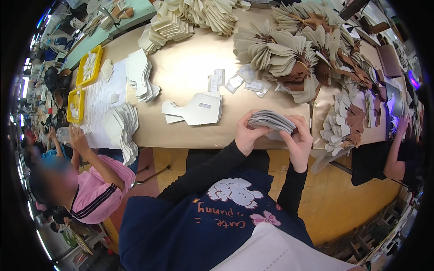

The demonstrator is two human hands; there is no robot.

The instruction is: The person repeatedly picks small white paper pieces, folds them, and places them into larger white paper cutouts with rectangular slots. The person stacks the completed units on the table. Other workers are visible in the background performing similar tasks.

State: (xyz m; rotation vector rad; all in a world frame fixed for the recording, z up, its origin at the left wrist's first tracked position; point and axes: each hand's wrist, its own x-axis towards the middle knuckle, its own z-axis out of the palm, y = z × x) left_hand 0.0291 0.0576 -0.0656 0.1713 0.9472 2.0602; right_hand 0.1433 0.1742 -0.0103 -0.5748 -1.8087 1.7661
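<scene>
Between my two hands is a stack of thin grey curved pieces, held over the table's front edge. My left hand grips its left end, with the thumb across the near side. My right hand is closed on the right end in the same way. To the left of my hands lies a short pile of white cut-out pieces with a small printed label on top. Beyond the stack, several small clear packets with labels are spread on the table.
Bundles of pale and brown shoe-part pieces crowd the far right. Cream piles stand at the back. White stacks and yellow trays are on the left. A person in pink works at my left; another person's arm shows at the right.
</scene>
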